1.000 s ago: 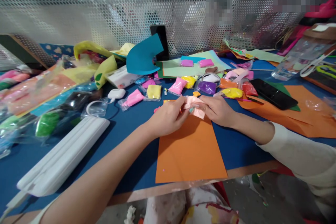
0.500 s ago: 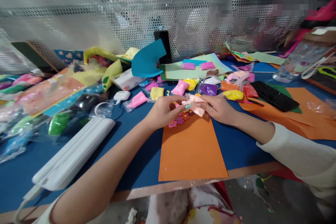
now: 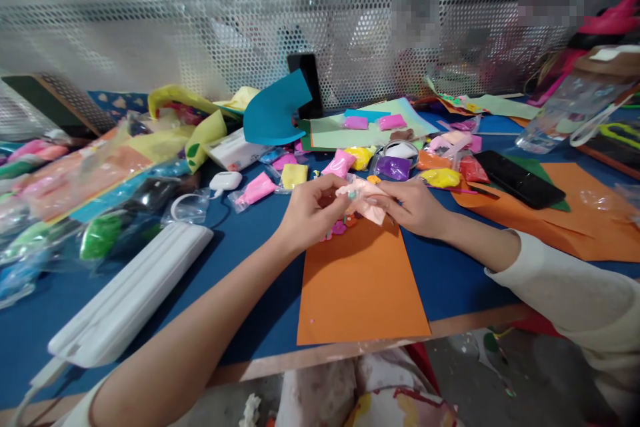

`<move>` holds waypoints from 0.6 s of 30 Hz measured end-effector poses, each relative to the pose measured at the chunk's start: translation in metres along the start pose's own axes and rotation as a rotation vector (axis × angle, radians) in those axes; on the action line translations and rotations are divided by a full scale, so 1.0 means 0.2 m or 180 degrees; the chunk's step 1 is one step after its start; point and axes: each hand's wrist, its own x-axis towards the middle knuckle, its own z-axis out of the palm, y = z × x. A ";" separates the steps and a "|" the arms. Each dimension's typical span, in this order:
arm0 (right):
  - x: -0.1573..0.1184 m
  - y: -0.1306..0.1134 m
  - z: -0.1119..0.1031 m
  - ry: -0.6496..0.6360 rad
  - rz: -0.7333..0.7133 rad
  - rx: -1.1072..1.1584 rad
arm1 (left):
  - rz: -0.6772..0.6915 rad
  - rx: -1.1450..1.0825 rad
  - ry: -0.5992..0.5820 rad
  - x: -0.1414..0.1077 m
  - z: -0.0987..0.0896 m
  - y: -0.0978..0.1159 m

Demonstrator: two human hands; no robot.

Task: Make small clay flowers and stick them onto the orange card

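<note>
Above the top end of an orange sheet (image 3: 365,287), both hands hold a pale pink packet (image 3: 369,203) of soft clay. My left hand (image 3: 315,209) pinches its left edge, thumb and fingers pressed together. On the other side, my right hand (image 3: 419,208) grips the packet between thumb and fingers. Small pink and orange flower shapes (image 3: 339,227) lie on the sheet, partly covered by my left hand. Just behind the hands are a purple packet (image 3: 393,168), a pink packet (image 3: 339,163) and a yellow packet (image 3: 295,176).
A white power strip (image 3: 133,293) lies at the left, near many bagged clays. A black phone (image 3: 520,179) rests on coloured paper at the right, before a clear bottle (image 3: 560,107). Behind stands a perforated metal screen (image 3: 350,27).
The view has shifted slightly, so the table things sit a little further left. Both hands still hold the packet, whose pale wrap is turned a little, and more of the flowers is covered.
</note>
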 end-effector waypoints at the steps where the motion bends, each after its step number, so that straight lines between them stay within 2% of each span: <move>1: 0.00 0.00 0.00 0.0082 0.0039 -0.0023 | -0.0039 -0.0090 0.0103 0.01 -0.01 0.00; 4: 0.00 0.03 -0.02 0.0237 0.0328 -0.0107 | -0.0099 -0.0212 0.0351 0.03 -0.04 -0.01; 7: 0.00 0.05 -0.02 0.0218 0.0580 -0.0142 | -0.0005 -0.0087 0.0373 0.04 -0.07 -0.02; 13: -0.01 0.05 -0.01 0.0153 0.0256 -0.0070 | 0.0220 0.0525 -0.0031 0.03 -0.09 -0.03; 18: 0.00 0.04 -0.02 0.0188 0.0258 -0.0026 | 0.0491 0.0820 0.0185 0.01 -0.07 -0.02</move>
